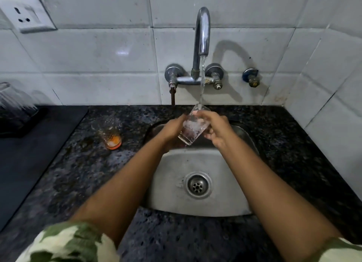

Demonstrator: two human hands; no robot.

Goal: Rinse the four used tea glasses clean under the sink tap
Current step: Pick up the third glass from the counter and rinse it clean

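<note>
Both my hands hold one clear tea glass (pixel 193 127) tilted over the steel sink (pixel 172 183), its mouth up under the running stream from the chrome tap (pixel 202 32). My left hand (pixel 172 129) grips its left side and my right hand (pixel 215 127) curls round its right side and rim. Water fills and foams inside it. A second used tea glass (pixel 110 133) with orange-brown tea dregs stands upright on the dark granite counter (pixel 98 173), left of the sink. An upturned clear glass (pixel 11 103) stands at the far left edge, partly cut off.
A black mat or tray (pixel 29 154) covers the counter's left part. The tap's two valves (pixel 173 73) and a separate blue valve (pixel 251 76) stick out of the white tiled wall. A wall socket (pixel 25 13) is at the top left. The drain (pixel 198 185) lies in the sink's middle.
</note>
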